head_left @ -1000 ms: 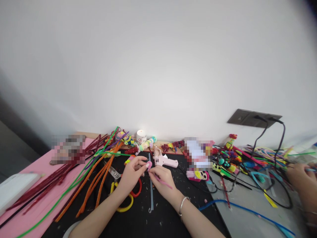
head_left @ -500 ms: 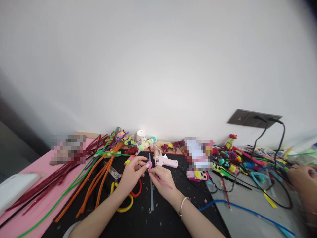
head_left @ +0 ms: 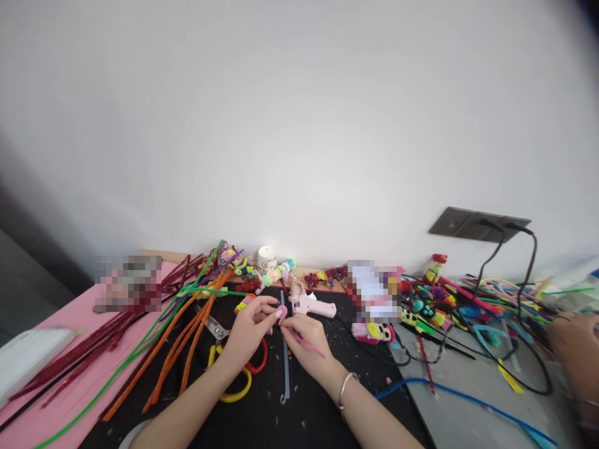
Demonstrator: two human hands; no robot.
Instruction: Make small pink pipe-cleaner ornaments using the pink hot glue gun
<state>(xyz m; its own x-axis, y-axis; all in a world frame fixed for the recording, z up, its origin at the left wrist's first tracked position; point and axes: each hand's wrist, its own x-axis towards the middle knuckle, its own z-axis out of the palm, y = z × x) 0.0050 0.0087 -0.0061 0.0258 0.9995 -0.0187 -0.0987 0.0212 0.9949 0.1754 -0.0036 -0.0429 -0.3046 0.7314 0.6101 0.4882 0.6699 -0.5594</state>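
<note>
A pink pipe cleaner (head_left: 309, 347) is pinched between my two hands over the black mat, its near end curled into a small loop. My left hand (head_left: 255, 324) grips that curled end between thumb and fingers. With its fingers closed, my right hand (head_left: 306, 337) holds the strand close to the loop, and the loose tail lies across its back. Just behind my hands lies a pink glue gun (head_left: 314, 306). Under my left forearm are scissors with yellow handles (head_left: 236, 393); a red handle (head_left: 259, 358) shows beside them. A clear glue stick (head_left: 286, 368) lies between my arms.
Orange pipe cleaners (head_left: 175, 346) and dark red ones (head_left: 100, 340) spread at the left. Right of the mat lie a pipe-cleaner doll (head_left: 373, 332), a blue strand (head_left: 449, 385) and black cables (head_left: 545, 368). Another person's hand (head_left: 575, 349) is at the far right. A paper cup (head_left: 266, 257) stands behind.
My hands stay almost in place, with the pink loop shifted very slightly. The other person's hand at the right edge has moved a little.
</note>
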